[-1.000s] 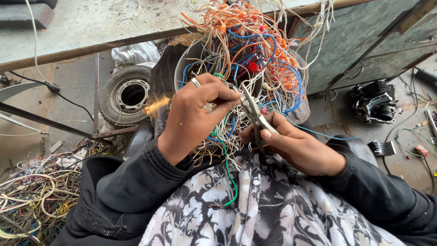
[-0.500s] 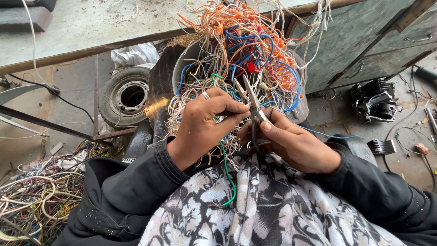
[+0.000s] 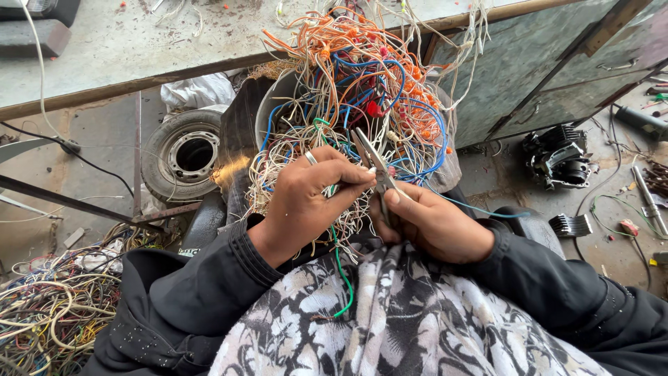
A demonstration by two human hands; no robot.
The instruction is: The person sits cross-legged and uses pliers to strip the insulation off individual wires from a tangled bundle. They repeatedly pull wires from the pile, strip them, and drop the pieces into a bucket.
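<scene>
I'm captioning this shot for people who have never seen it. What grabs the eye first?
First, the big tangled bundle of orange, blue and white wires spilling from a container at top centre. Just below it, the left hand pinches thin strands while the right hand works slim metal pliers into them. A small grey wheel with a tyre lies on the floor at left.

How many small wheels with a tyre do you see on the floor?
1. The small wheel with a tyre lies flat on the floor, left of the wire bundle and above the left hand. Others may be hidden behind the bundle.
</scene>
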